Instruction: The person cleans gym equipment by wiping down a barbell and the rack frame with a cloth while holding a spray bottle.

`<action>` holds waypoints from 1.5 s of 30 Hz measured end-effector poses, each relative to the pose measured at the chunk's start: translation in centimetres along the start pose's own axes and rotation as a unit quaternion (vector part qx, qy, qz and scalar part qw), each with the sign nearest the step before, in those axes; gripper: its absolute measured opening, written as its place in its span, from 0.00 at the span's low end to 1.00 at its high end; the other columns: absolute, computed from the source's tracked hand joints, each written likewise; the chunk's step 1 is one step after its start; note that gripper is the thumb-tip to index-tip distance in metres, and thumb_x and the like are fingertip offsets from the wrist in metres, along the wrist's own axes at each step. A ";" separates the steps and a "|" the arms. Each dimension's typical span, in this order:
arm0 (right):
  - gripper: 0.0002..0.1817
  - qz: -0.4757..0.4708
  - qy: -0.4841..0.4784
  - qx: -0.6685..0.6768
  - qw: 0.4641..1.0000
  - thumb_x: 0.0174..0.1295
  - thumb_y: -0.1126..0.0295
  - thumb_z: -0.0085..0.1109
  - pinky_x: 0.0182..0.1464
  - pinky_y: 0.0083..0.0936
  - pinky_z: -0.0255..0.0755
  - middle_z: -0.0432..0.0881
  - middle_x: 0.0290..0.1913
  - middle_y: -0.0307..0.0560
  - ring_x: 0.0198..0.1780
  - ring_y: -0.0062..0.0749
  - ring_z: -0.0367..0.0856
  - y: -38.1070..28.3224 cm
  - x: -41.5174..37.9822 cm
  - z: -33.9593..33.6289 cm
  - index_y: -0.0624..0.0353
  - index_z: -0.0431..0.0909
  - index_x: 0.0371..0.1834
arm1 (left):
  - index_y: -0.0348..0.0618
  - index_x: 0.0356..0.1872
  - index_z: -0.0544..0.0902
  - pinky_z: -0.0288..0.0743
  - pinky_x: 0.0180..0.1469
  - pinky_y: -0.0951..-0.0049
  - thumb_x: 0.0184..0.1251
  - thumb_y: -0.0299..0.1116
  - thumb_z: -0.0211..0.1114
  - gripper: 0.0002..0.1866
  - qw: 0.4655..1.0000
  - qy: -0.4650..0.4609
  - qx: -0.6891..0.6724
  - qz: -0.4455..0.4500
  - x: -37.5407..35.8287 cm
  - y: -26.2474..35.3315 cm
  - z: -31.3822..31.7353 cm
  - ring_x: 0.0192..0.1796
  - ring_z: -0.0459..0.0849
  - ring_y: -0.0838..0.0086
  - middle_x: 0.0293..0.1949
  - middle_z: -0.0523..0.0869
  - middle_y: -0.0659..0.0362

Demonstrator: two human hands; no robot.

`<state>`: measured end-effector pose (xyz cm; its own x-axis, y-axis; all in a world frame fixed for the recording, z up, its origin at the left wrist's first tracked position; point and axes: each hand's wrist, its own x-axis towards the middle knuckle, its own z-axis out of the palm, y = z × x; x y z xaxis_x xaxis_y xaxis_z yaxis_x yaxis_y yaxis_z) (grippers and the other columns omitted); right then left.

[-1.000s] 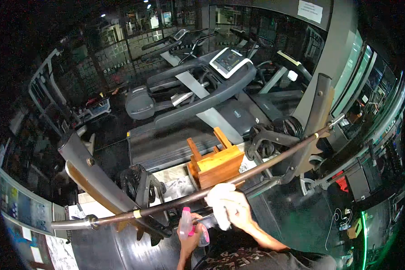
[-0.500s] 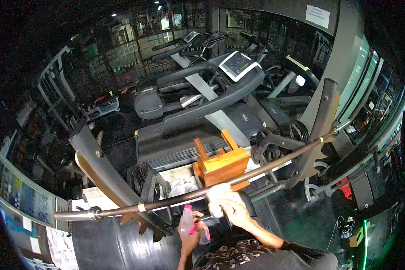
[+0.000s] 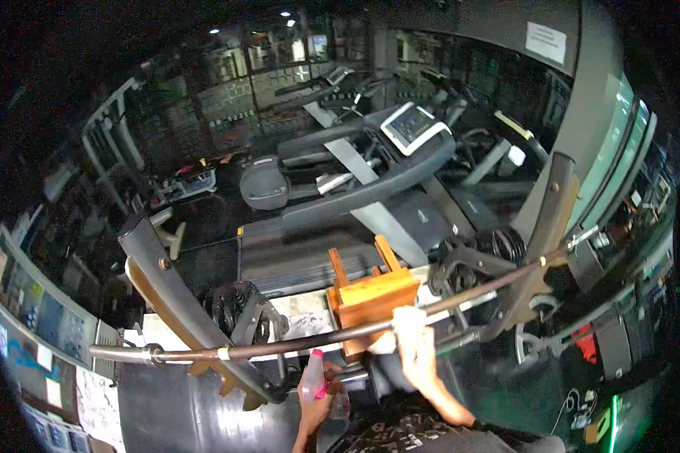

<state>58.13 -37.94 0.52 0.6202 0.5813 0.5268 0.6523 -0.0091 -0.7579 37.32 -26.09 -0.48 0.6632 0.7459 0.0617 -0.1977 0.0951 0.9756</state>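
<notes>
Across the frame's middle, long dark smooth metal barbell (image 3: 302,341), slightly bowed, resting on two angled black rack arms. Right hand (image 3: 415,353) pressing crumpled white cloth (image 3: 408,317) around the bar, grip clamped on both. Below it, left hand (image 3: 315,404) closed on clear plastic spray bottle with pink nozzle (image 3: 314,375). Behind, blocky wooden stool (image 3: 372,296).

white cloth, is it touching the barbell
Touching. The head view shows the right hand pressing the cloth onto the barbell.

Dim gym interior: dark floor (image 3: 196,219), ceiling spotlights (image 3: 285,13) overhead. Treadmill (image 3: 355,189) with lit console (image 3: 414,124) at centre; wooden stool (image 3: 370,291) in front. Green-lit glass wall (image 3: 619,143), right.
</notes>
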 end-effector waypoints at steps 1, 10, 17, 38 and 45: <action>0.13 -0.029 -0.071 -0.025 0.997 0.66 0.76 0.49 0.57 0.33 0.68 0.76 0.53 0.55 0.52 0.43 0.76 -1.1 0.8 -1.1 0.64 0.75 0.53 | 0.35 0.47 0.71 0.78 0.33 0.74 0.64 0.30 0.64 0.15 1.000 0.010 0.028 0.003 0.1 -0.2 0.9 0.32 0.82 0.75 0.42 0.80 0.55; 0.10 -0.137 0.092 -0.180 0.970 0.60 0.79 0.52 0.52 0.40 0.69 0.80 0.44 0.53 0.50 0.46 0.75 5.9 4.6 -10.5 0.61 0.80 0.43 | 0.35 0.51 0.74 0.77 0.35 0.76 0.60 0.24 0.66 0.18 0.982 0.183 -0.037 0.026 -0.6 0.0 13.3 0.33 0.81 0.77 0.39 0.82 0.56; 0.15 -0.161 -0.183 -0.024 0.970 0.53 0.78 0.60 0.54 0.39 0.72 0.79 0.50 0.49 0.54 0.47 0.77 3.9 3.9 -6.8 0.53 0.83 0.45 | 0.35 0.52 0.75 0.73 0.35 0.81 0.56 0.17 0.65 0.21 0.968 0.190 0.100 0.129 0.6 -3.9 14.7 0.32 0.78 0.83 0.36 0.83 0.58; 0.26 -0.111 -0.283 -0.071 0.950 0.36 0.76 0.66 0.64 0.37 0.66 0.71 0.60 0.54 0.63 0.51 0.67 3.6 4.7 -8.7 0.56 0.82 0.46 | 0.33 0.53 0.72 0.76 0.33 0.79 0.58 0.18 0.62 0.20 0.981 0.150 -0.053 0.112 2.8 -1.9 15.1 0.29 0.77 0.81 0.41 0.81 0.54; 0.08 -0.148 0.067 -0.103 0.981 0.58 0.82 0.52 0.53 0.39 0.68 0.77 0.46 0.54 0.45 0.50 0.74 6.0 6.1 -12.6 0.64 0.77 0.39 | 0.35 0.69 0.62 0.75 0.37 0.80 0.57 0.18 0.63 0.36 0.984 0.144 -0.024 0.098 2.5 -0.7 14.8 0.30 0.75 0.82 0.41 0.81 0.57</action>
<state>71.35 -44.68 4.04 0.4327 0.4713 0.7685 0.8785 -0.0289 -0.4769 49.83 -34.03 2.11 0.3778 0.9083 0.1795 -0.3411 -0.0436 0.9390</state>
